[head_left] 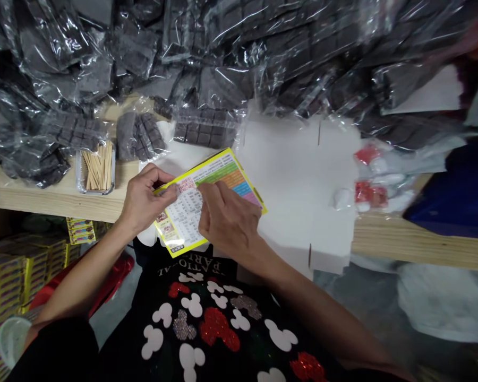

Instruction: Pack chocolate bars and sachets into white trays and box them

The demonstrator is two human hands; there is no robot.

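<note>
- Over a white cardboard box blank (295,180) on the pine shelf (59,196), the left hand (147,201) pinches a yellow-edged printed card (227,178) near its left corner.
- The right hand (227,220) presses bunched fingertips onto the card's middle.
- The step in hand appears to be working on the card; the next move calls for keeping it steady.

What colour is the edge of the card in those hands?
Bright yellow, all around the printed card; the head view shows it best.
</note>
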